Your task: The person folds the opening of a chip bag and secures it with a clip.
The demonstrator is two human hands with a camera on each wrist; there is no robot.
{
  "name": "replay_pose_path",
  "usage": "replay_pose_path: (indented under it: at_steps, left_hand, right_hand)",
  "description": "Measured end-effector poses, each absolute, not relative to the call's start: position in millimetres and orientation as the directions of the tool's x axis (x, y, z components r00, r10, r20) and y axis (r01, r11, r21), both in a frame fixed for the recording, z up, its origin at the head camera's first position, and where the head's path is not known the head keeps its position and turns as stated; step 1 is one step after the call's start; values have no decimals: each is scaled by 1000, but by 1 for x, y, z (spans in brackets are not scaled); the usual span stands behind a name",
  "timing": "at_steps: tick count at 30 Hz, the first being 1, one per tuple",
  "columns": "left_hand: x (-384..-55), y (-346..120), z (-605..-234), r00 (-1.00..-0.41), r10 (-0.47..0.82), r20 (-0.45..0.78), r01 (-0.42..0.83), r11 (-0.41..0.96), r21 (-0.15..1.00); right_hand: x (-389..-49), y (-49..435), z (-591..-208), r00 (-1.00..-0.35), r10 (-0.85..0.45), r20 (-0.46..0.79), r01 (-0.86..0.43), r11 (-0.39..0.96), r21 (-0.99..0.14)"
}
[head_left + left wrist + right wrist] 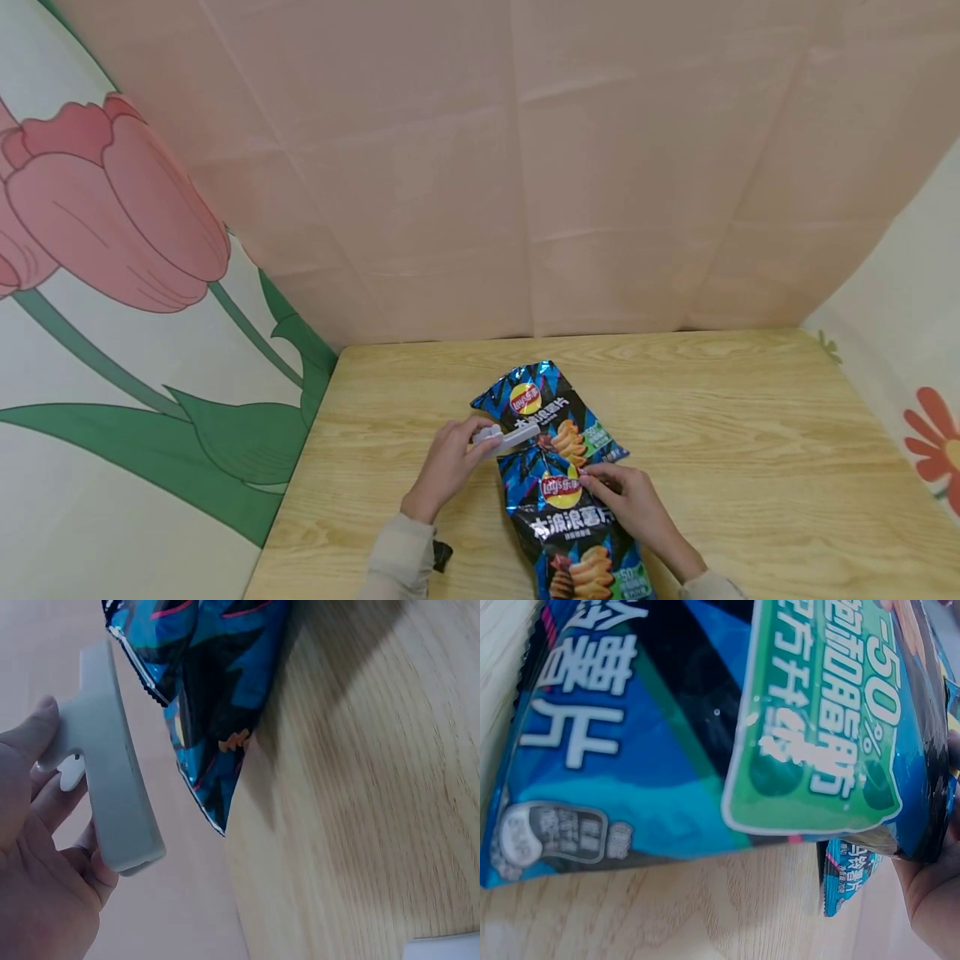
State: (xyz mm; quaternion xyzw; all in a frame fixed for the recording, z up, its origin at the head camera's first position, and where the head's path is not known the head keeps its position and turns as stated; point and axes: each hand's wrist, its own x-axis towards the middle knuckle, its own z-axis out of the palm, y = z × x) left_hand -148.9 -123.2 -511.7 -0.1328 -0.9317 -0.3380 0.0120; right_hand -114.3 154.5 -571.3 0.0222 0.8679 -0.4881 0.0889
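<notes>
White plastic tool (517, 436), clamped between thumb and fingers of the left hand (444, 467), is at the front chip bag's (581, 533) top; the right hand (628, 502) pinches that bag's upper right edge. The bag sits midway between the wooden surface's (750, 433) left and right edges, its bottom out of view; the rear chip bag (536, 404) lies toward the far edge. A loose pinch could let the front bag slide; a skewed tool could snag the rear bag, overlapped in the head view. Both bags read "Lay's" with Chinese lettering; the front one's green label shows "50%".
</notes>
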Motion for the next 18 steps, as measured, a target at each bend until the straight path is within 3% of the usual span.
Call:
replay_pose_path:
  at_steps: [18]
  left_hand:
    - [-158, -106, -503, -964, 257, 67, 239, 731, 639]
  right_hand:
    - [-116, 152, -570, -985, -67, -156, 97, 534, -840]
